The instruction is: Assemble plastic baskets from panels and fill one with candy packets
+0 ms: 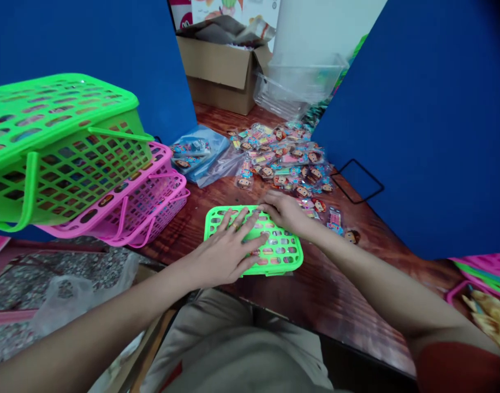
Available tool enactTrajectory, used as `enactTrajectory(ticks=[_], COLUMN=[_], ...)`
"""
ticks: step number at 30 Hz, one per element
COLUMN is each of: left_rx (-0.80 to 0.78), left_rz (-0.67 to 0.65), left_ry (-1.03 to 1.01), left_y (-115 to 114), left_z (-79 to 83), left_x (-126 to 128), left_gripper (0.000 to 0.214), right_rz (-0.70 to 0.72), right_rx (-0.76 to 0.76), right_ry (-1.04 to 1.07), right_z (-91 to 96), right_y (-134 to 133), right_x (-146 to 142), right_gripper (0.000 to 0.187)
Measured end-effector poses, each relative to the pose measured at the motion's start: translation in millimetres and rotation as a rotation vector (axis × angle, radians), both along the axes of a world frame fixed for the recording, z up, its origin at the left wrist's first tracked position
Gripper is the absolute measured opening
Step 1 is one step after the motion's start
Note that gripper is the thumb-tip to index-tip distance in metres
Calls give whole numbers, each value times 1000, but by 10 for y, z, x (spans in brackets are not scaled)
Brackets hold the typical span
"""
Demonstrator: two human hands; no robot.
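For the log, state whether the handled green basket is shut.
Lid on, contents showing through its slots; whether latched, cannot tell.

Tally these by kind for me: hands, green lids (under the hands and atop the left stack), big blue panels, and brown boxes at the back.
Hands: 2, left hand and right hand
Green lids: 2, near lid and stack lid
Blue panels: 2, left panel and right panel
Brown box: 1
Total: 7

No txt legible for sure. Pkts [283, 155] on worktop [295, 303]: printed, but too sm. to read. Pink panel [179, 12] behind carton [217, 65]: wht. chars, maybe digits, blurred. Wht. panel [262, 7] adj.: tiny round mark, illegible.
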State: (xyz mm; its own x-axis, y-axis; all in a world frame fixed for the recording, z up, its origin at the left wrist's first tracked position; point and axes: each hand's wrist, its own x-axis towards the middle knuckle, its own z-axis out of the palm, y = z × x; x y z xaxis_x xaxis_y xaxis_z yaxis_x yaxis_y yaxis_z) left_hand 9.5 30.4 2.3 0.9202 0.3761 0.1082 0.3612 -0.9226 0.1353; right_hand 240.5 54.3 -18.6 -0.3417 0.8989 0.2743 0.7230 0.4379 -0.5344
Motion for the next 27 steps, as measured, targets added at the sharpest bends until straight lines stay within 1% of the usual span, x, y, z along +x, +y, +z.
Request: enactTrajectory(ticks=[2,4,8,12,15,20,22,24,27], left_rx=[-9,-24,-61,-93,-82,-65,-57,-49,-48], left_rz=[-6,-15,-29,-37,-34,-36,-35,-33,-31], left_ry=[-4,-10,-11,-29,-14,12,28,35,43], left_y=[26,57,116,142,142,130,123,116,105], left_z=[-8,-17,-26,-35,-52,-63,-60,-56,-49], left_x=[8,17,38,48,50,68,76,82,88], left_gripper=[47,47,47,47,49,52,52,52,52], right_rz=[-1,-12,-35,-76,-126,-252,-240,-186,-103], right_rx=[-2,-25,-96,-88,-38,183,202,203,207], right_ry=[83,105,18,-32,-10,-99,-111,-104,-92], right_z=[-39,-48,-22,-3,-7,-26,-35,-45,-61], right_y=[13,38,81,58,5,-81,-134,-223,-412], right_x=[17,38,47,19,7,39,65,91,121], right_gripper=[21,22,23,20,22,36,40,43,43])
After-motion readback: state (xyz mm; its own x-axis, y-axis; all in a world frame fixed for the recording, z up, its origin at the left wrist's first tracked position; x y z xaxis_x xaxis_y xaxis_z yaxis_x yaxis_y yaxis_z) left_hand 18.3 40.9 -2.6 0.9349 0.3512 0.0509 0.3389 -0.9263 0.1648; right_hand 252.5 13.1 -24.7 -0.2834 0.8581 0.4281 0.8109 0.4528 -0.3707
